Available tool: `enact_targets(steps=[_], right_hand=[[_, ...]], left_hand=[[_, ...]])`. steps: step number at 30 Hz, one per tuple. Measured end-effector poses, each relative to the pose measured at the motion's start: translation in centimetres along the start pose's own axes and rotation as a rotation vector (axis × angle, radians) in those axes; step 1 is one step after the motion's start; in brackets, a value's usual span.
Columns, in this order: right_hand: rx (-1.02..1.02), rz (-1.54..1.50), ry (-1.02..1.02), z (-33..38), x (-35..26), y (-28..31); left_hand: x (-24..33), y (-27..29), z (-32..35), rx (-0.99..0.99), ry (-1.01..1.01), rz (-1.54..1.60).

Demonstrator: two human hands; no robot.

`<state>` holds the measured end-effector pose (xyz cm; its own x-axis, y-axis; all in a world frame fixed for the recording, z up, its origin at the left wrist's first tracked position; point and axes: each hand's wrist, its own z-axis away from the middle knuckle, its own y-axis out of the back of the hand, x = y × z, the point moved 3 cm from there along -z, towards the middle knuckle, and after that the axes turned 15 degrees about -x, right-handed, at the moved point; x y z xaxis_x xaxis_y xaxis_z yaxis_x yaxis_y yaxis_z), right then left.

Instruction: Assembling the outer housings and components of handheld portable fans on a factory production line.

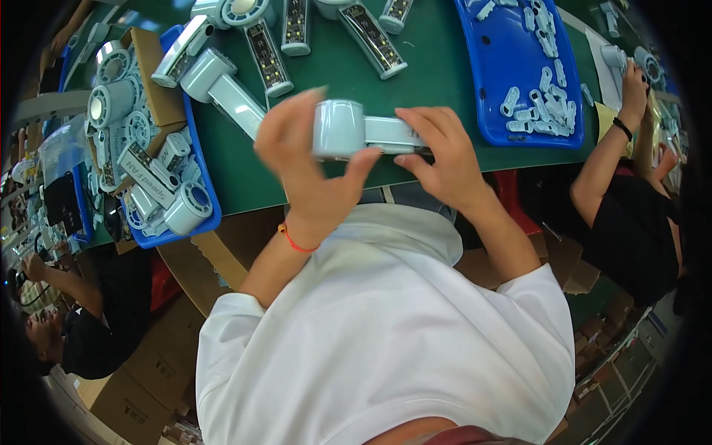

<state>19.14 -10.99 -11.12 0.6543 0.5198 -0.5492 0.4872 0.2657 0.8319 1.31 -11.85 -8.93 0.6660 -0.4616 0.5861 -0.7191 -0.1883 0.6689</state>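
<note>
A pale blue handheld fan lies sideways in front of me, above the near part of the green table. Its handle is gripped by my right hand, fingers on top and thumb underneath. My left hand is beside the round fan head, slightly blurred. Its fingers stretch up on the left of the head and its thumb is spread out along the lower edge; whether they touch is unclear. Behind my left hand rests another fan, its handle partly hidden by my fingers.
Several fans with exposed circuit boards lie along the far table. A blue tray at left holds fans and a cardboard box. Another blue tray at right holds small pale parts. People work on both sides.
</note>
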Motion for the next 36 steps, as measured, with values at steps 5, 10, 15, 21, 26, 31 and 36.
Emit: enact_targets(steps=[5, 10, 15, 21, 26, 31, 36], right_hand=[[0.015, -1.029, -0.139, -0.8, -3.4, -0.1], [-0.094, -0.688, -0.056, -2.0, -5.8, 2.9], [0.217, -0.331, -0.485, -0.1, -0.9, 10.7], [-0.120, 0.169, -0.482, 2.7, 6.3, 13.6], [-0.208, -0.065, -0.518, 1.2, 7.0, 12.6], [0.034, -0.020, -0.442, -0.3, 5.5, 13.2], [0.174, 0.141, -0.511, -0.6, 5.9, 13.2]], left_hand=[[0.3, -1.5, 1.3, -0.356, 0.385, 1.261], [0.4, -0.1, -1.2, -0.381, 0.448, 1.474], [0.3, 0.8, -2.3, -0.385, 0.490, 1.438], [-0.1, 1.6, -6.9, -0.396, 0.489, 1.282], [-3.4, 3.6, -17.5, -0.241, 0.466, 0.873], [-14.2, 2.7, -32.8, -0.489, 0.630, 0.377], [-21.4, -0.1, -36.2, -0.417, 0.717, -0.130]])
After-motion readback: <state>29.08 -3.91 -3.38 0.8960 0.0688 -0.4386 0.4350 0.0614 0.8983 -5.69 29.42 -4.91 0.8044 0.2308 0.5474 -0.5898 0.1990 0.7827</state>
